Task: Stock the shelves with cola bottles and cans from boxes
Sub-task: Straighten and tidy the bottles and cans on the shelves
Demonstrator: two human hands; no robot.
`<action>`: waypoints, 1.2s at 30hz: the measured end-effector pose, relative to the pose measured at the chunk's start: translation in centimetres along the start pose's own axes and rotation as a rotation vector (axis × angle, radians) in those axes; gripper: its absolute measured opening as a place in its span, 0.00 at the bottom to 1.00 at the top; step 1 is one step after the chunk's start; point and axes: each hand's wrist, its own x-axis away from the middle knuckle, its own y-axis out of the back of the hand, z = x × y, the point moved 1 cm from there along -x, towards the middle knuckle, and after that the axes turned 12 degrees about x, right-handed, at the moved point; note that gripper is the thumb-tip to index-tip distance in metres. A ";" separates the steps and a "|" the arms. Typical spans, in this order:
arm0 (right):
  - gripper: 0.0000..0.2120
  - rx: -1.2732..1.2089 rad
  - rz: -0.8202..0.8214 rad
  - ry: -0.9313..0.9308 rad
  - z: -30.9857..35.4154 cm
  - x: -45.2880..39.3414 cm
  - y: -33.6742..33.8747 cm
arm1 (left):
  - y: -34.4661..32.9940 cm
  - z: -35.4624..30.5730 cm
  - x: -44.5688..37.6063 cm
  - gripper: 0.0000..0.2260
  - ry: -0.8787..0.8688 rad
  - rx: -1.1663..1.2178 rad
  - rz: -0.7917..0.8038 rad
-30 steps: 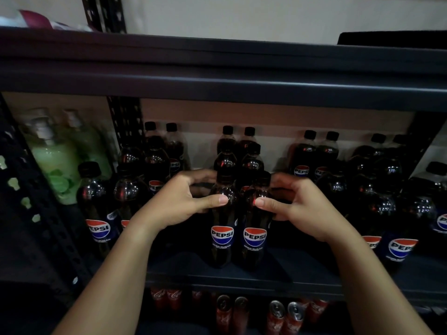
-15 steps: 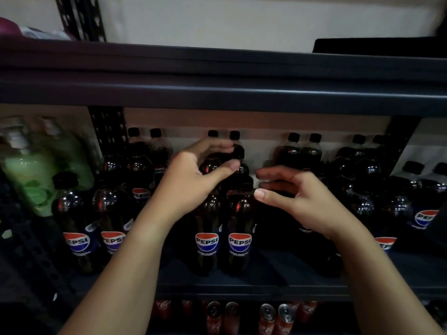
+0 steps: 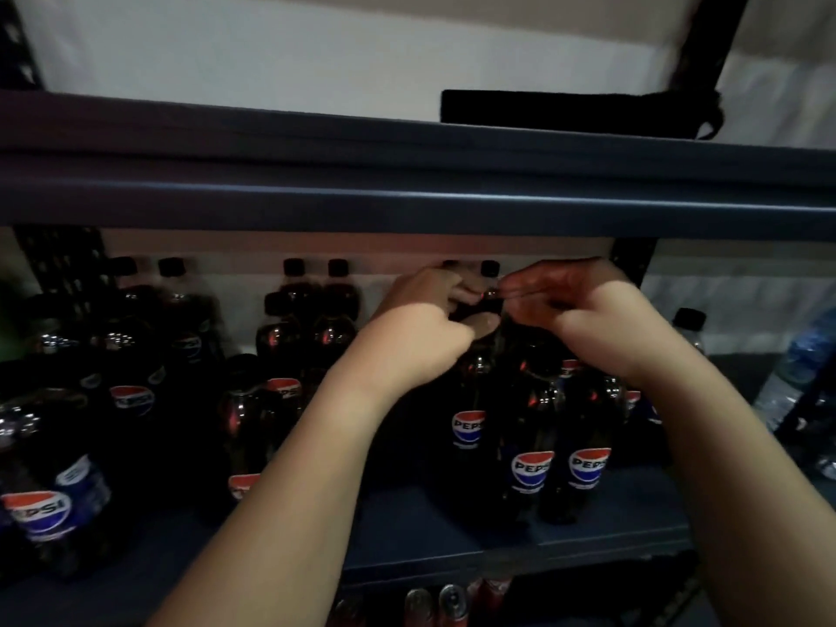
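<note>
Dark Pepsi cola bottles stand in groups on the dark shelf (image 3: 452, 527). My left hand (image 3: 416, 341) and my right hand (image 3: 606, 323) are both up at the necks of the right-hand group of cola bottles (image 3: 531, 450), deep under the shelf above. Each hand's fingers curl round a bottle top; the caps are mostly hidden and the picture is blurred there. Two front bottles (image 3: 588, 454) show their labels below my hands. Another labelled bottle (image 3: 468, 427) stands just left of them.
More cola bottles stand in the middle (image 3: 253, 414) and at the left (image 3: 40, 500). The upper shelf beam (image 3: 407, 192) hangs low over the caps. Cans (image 3: 434, 604) sit on the shelf below. Clear water bottles (image 3: 796, 377) stand at the right. A black object (image 3: 574, 113) lies on top.
The view has swung to the right. Both hands have left the middle pair of bottles and moved right and up to the tops of the right-hand group.
</note>
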 end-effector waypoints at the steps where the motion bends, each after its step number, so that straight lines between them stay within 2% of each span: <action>1: 0.10 0.033 0.006 -0.008 -0.6 -0.4 0.4 | -0.6 0.3 -0.4 0.17 0.026 -0.023 -0.011; 5: 0.12 0.235 0.044 -0.053 -2.7 -2.1 1.5 | -2.3 1.8 -1.5 0.21 0.110 -0.079 -0.032; 9: 0.19 0.311 0.131 -0.075 -4.4 -3.4 1.6 | -3.1 2.9 -1.9 0.25 0.178 -0.142 0.006; 12: 0.21 0.372 0.229 -0.082 -5.1 -3.7 1.1 | -3.2 4.0 -2.0 0.19 0.197 -0.155 0.033; 14: 0.20 0.437 0.235 -0.055 -5.4 -3.8 0.8 | -3.3 4.8 -2.1 0.12 0.190 -0.107 0.037; 16: 0.18 0.478 0.222 -0.021 -5.6 -3.9 0.5 | -3.3 5.2 -2.3 0.10 0.175 -0.075 0.033; 24: 0.12 0.518 0.278 0.105 -5.8 -5.1 1.0 | -3.2 5.3 -1.9 0.10 0.222 0.018 0.006; 36: 0.09 0.287 0.390 0.206 -7.7 -6.7 1.1 | -3.3 3.1 -2.0 0.10 0.383 0.029 0.028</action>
